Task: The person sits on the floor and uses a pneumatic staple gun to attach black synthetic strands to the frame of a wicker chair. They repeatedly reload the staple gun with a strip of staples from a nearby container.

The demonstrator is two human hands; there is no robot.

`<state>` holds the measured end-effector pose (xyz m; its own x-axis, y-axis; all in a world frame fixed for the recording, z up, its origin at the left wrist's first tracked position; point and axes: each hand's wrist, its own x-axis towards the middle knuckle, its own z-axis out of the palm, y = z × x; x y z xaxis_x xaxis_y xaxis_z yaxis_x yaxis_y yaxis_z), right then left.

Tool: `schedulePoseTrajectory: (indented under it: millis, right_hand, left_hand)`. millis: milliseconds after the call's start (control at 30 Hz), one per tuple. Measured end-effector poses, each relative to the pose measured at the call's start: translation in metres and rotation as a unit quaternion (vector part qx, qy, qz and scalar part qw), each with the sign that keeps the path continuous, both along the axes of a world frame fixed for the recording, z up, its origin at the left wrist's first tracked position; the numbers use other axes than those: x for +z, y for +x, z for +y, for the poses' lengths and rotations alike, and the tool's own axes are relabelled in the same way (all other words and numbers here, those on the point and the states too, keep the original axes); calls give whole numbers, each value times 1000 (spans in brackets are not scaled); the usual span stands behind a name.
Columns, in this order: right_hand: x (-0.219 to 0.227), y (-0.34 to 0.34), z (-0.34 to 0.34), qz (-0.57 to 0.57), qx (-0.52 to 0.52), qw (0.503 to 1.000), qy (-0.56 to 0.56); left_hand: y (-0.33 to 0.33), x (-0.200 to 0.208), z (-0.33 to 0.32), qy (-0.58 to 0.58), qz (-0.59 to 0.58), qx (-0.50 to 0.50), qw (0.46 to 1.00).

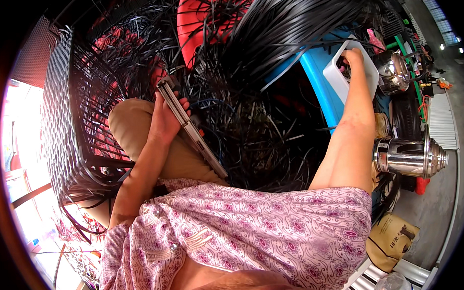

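Note:
My left hand (165,116) is closed round a long-railed metal staple gun (186,118), which slants across my left knee. Its dark head points up and away from me, and the rail's lower end comes down near my lap. At the right, my right hand (352,58) reaches into a white plastic bin (337,77) with its fingers curled inward. What those fingertips hold is hidden inside the bin. The bin rests on a blue surface (317,86). To the left of my knee stands a dark woven wicker piece (62,120) with loose strand ends.
Black flat strips (289,30) lie in a big heap ahead, partly over a red plastic chair (192,29). A shiny metal kettle (393,70) and a metal flask (403,157) stand at the right. A tan bag (391,241) lies on the floor at the lower right.

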<state>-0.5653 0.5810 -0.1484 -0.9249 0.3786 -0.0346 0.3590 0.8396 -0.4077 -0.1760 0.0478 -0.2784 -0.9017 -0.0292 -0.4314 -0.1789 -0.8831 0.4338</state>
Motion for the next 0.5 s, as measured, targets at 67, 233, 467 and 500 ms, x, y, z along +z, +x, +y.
schedulePoseTrajectory:
  millis: [67,233,467,500]
  right_hand:
    - [1,-2,-5,-1,-17,1000,-2]
    - [-18,-22,11,6,-103,990,-92]
    - [-29,-35,27,1,-139,983,-119]
    - [-25,-31,7,-13,-133,986,-96]
  left_hand:
    - [0,-2,-2,-3,-3,0,1000]
    - [-2,-2,0,6,-2,1,1000]
    - [-4,-1,1,0,4,1,1000]
    - [0,-1,-1,-5,-3,9,1000]
